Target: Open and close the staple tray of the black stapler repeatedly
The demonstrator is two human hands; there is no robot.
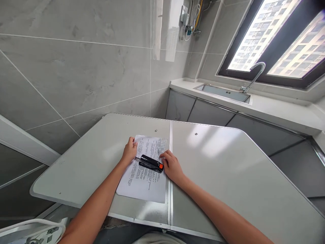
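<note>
Printed paper [142,186] lies on the folding table, its text turned away from upright. Across its middle rests a black stapler [151,163] with an orange patch at its right end and a metal strip poking out at its left end. My left hand [130,149] is closed at the paper's upper left edge, thumb over the sheet. By the stapler's orange end, my right hand [172,166] has its fingers curled together at the paper's right edge; what they hold, if anything, is hidden. Silvery thin lines [161,146] cover the paper's upper right corner, too fine to name.
The pale folding table [215,183] has a metal seam beside the paper. Two tiny dark pieces, one left [156,130] and one right [196,134], lie farther back. A counter with a sink [223,93] and tap [257,74] stands behind, under a window. White cable [33,222] sits lower left.
</note>
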